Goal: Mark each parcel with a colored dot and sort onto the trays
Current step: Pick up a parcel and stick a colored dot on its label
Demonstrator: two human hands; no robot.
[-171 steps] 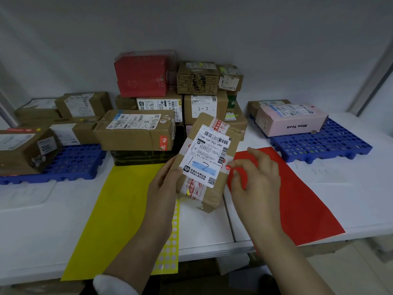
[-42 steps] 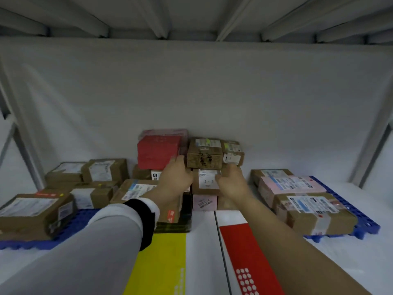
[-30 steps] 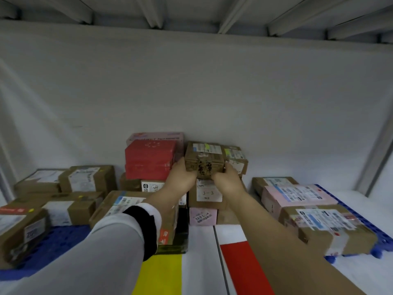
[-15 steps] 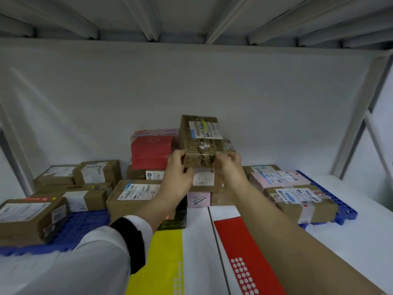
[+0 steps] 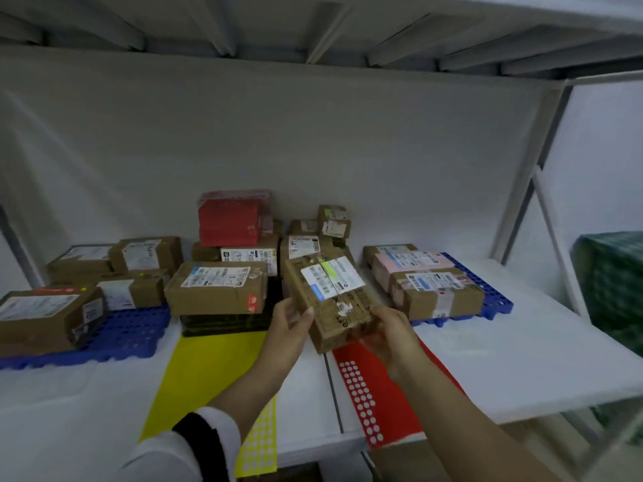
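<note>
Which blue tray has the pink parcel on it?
The right tray; the pink parcel sits there behind a brown parcel. The left tray carries only brown boxes.

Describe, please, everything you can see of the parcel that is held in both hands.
The parcel is an oblong brown cardboard box, scuffed, with dark print on its faces. A white shipping label with barcodes, a blue patch and a yellow-green strip covers part of its top. It is tilted in the air above the white table. The left hand grips its left edge; the right hand holds its near right corner from beneath.
</note>
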